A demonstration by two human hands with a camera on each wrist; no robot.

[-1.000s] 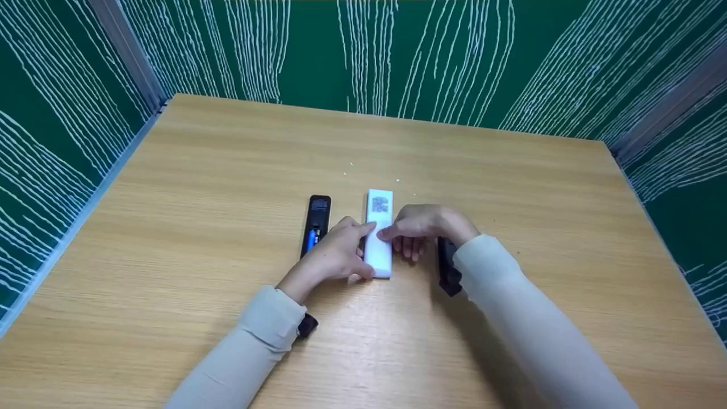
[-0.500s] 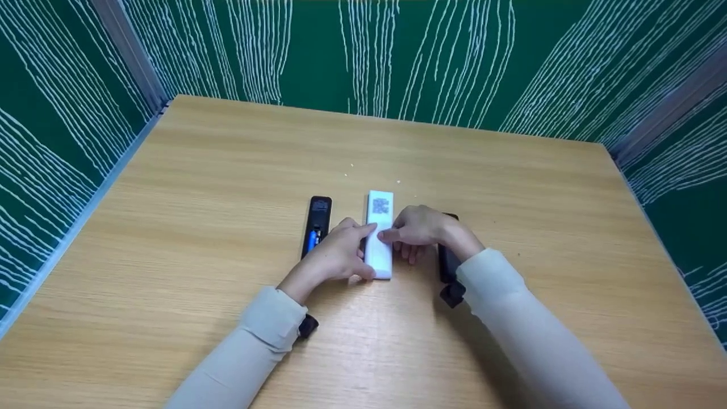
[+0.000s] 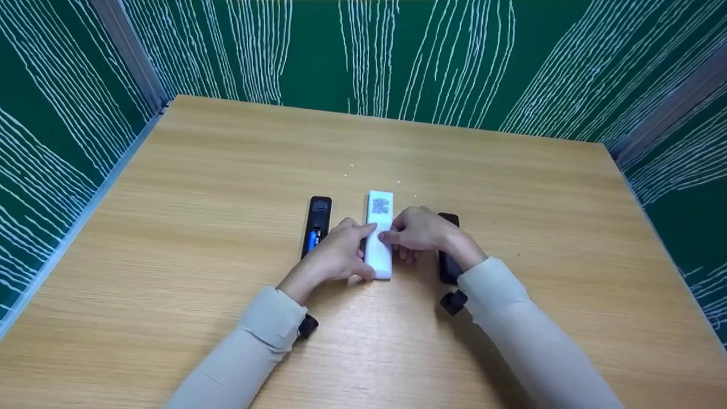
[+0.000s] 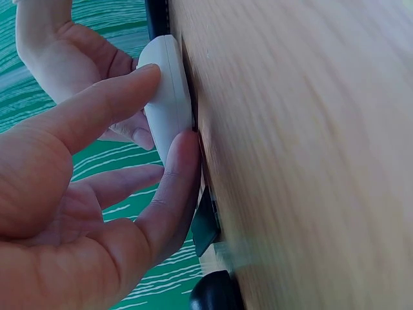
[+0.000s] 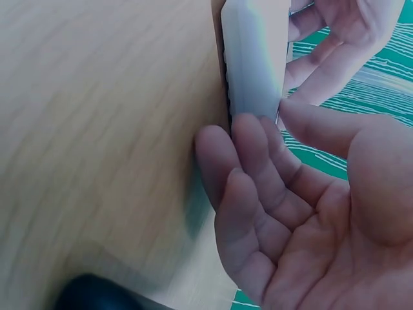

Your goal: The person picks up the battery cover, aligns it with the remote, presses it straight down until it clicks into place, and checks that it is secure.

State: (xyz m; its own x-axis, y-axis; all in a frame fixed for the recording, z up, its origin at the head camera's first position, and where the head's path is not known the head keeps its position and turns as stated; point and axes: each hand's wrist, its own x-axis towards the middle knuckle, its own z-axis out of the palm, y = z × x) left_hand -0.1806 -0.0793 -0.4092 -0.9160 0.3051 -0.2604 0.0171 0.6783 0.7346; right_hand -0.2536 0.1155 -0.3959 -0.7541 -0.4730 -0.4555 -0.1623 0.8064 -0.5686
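A white remote control (image 3: 379, 253) lies back side up on the table, a printed label near its far end. My left hand (image 3: 336, 250) holds it from the left, one fingertip on its back and the thumb at its near end. From the right, my right hand (image 3: 420, 228) grips it, thumb pressing on the back and curled fingers at the side edge. In the right wrist view, small button bumps show along the underside of the white remote (image 5: 255, 61). The left wrist view shows its rounded end (image 4: 169, 84) between my fingers.
Left of my left hand lies a black remote (image 3: 320, 213) with its battery compartment open and a blue battery (image 3: 312, 240) inside. Another black remote (image 3: 448, 262) lies partly under my right wrist. Small white crumbs dot the wooden table (image 3: 255, 153), which green walls enclose.
My right wrist has lowered and shifted slightly toward me, uncovering more of the black remote on the right. The left hand and the white remote stay in place.
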